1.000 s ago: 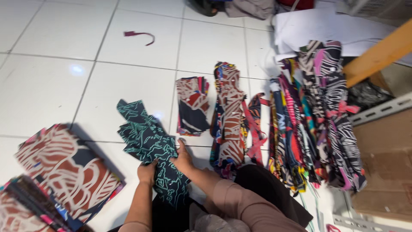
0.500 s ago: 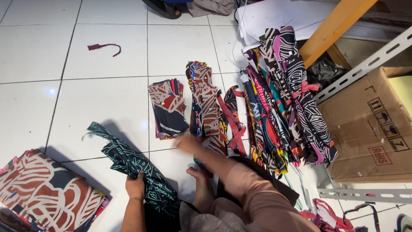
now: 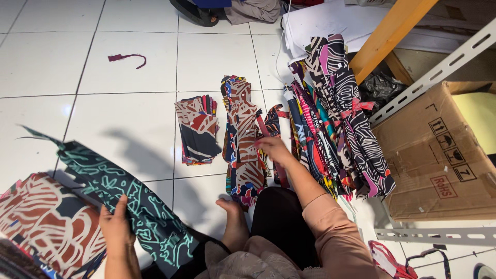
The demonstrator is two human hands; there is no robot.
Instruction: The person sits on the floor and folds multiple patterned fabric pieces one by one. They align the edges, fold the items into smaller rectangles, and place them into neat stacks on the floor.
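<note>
My left hand [image 3: 116, 227] grips a long dark fabric piece with a teal squiggle print [image 3: 124, 199], lifted off the white tiled floor at the lower left. My right hand [image 3: 274, 150] reaches forward and rests on a narrow stack of patterned fabric pieces [image 3: 243, 139] in the middle; whether it grips a piece I cannot tell. A smaller stack of printed pieces [image 3: 198, 129] lies just left of that one. My bare foot [image 3: 235, 222] shows at the bottom centre.
A large heap of striped and colourful fabric bundles [image 3: 338, 119] lies to the right, tied with pink strips. A red and white printed stack [image 3: 44, 222] sits lower left. A cardboard box [image 3: 439, 155], metal shelf rails [image 3: 439, 70] and a wooden beam [image 3: 390, 31] stand at right. A maroon scrap [image 3: 126, 58] lies far left.
My left hand has carried the teal-print piece to the left and raised it. My right hand has moved forward from near my lap onto the middle stack. The view has shifted right.
</note>
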